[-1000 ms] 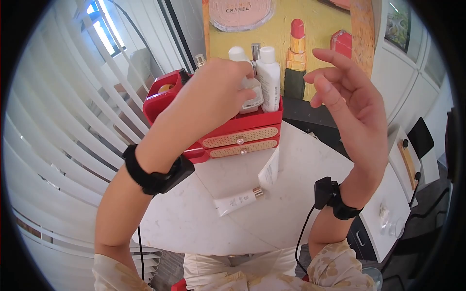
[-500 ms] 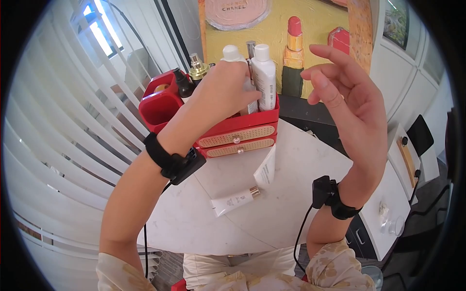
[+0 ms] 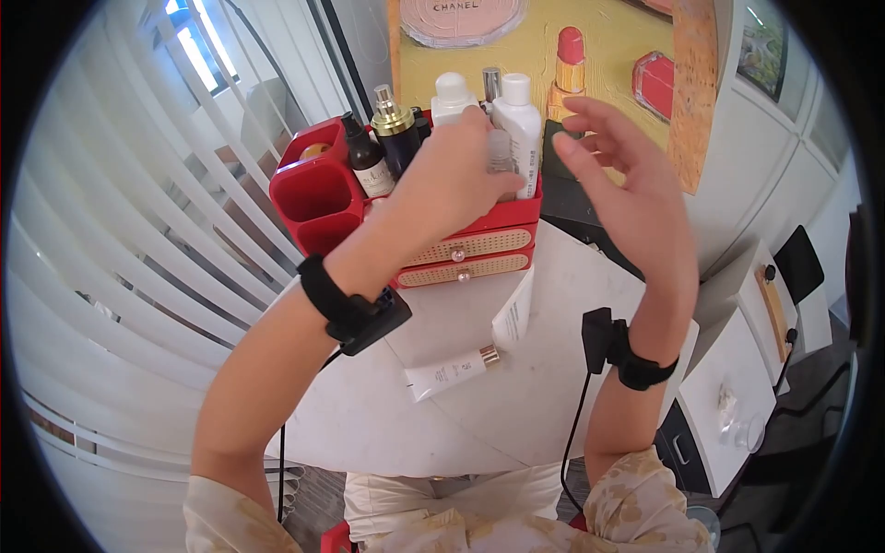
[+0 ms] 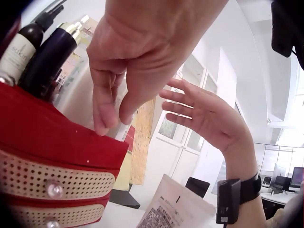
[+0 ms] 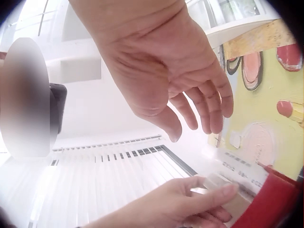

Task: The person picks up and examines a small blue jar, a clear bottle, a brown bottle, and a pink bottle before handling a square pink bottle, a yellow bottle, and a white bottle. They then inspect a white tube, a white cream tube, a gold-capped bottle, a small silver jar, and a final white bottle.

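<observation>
My left hand is at the right part of a red cosmetics organizer, gripping a small clear bottle between thumb and fingers. Most of that bottle's lower part is hidden by the hand and the organizer's wall. Right beside it stands a tall white bottle with a white cap; another white bottle rises behind the knuckles. Seen from the right wrist, the thumb lies across the clear bottle. My right hand hovers to the right of the organizer, fingers loosely bent and holding nothing.
A dark dropper-style bottle and a dark blue pump bottle stand in the organizer's middle. Two white tubes, one lying and one leaning, are on the marble table. A lipstick painting stands behind; blinds line the left.
My left hand has shifted a little right with the clear bottle, uncovering the dark bottles. My right hand has come left, nearer the organizer. The tubes stay put.
</observation>
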Motion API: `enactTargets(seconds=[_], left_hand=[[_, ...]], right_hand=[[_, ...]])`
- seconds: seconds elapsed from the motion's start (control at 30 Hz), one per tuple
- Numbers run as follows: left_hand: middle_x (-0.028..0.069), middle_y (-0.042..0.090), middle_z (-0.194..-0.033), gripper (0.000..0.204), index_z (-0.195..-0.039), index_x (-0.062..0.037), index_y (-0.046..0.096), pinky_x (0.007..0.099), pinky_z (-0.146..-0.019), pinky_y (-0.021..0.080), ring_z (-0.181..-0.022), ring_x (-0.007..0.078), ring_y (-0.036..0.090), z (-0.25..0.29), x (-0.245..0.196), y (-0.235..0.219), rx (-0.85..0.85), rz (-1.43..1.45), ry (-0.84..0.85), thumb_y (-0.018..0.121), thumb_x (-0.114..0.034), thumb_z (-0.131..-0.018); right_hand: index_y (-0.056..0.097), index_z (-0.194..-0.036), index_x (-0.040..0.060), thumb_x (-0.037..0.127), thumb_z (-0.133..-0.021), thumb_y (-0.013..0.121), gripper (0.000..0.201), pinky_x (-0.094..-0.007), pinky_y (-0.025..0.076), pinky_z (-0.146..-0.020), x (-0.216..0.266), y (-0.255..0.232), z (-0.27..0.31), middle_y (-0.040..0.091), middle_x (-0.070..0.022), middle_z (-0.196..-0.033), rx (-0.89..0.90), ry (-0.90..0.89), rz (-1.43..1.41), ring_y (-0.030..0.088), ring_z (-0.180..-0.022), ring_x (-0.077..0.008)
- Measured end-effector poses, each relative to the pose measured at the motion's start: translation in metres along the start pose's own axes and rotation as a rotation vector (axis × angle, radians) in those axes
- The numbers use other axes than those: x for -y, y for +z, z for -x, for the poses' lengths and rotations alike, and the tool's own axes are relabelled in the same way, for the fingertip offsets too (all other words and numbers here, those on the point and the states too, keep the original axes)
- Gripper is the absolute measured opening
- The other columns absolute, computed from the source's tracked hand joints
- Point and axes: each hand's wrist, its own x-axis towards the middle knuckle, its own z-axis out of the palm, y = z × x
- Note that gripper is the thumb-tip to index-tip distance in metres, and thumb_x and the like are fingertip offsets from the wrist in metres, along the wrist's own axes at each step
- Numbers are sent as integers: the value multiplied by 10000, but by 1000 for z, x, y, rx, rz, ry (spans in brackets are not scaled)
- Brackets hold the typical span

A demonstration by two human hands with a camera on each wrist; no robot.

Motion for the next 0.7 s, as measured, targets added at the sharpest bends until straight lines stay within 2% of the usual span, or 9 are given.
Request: enactTargets(seconds=[0.07,0.17,0.27,0.57,0.7], left_hand=[[174,735,-845,584,-1283,95,517,337,-694,566,-707,250,735,3,-6,4,-31,30,10,807,-178,-856],[188,746,-864,576,-1292,99,517,339,-710,570,-727,251,744,3,-1,-2,44,16,71,795,-176,-869],[207,756,-914,579,-1304,109,510,333,-729,575,-743,255,751,8,4,-9,14,-33,170,781,-173,-879],[192,768,-891,557,-1298,61,558,317,-761,579,-785,234,755,3,2,-6,82,95,-38,797,-196,-865],[173,772,-885,537,-1287,56,563,303,-734,578,-767,211,753,14,1,-14,2,12,64,788,-212,-880]], right_hand=[[649,-1285,31,296,-934,745,450,-329,523,-870,-10,8,-1,713,-83,-1151,7,-30,63,648,-962,-189],[647,-1281,24,304,-934,742,455,-339,528,-861,-10,12,-1,710,-93,-1173,8,-44,58,651,-962,-207],[649,-1276,20,296,-937,742,447,-340,529,-851,-3,9,0,708,-95,-1176,10,-44,68,653,-956,-199],[648,-1289,18,278,-938,746,447,-325,524,-859,7,3,2,703,-92,-1189,1,-32,55,657,-938,-171],[652,-1292,29,277,-939,747,442,-313,516,-844,9,0,3,699,-82,-1172,-9,-36,53,656,-938,-156]])
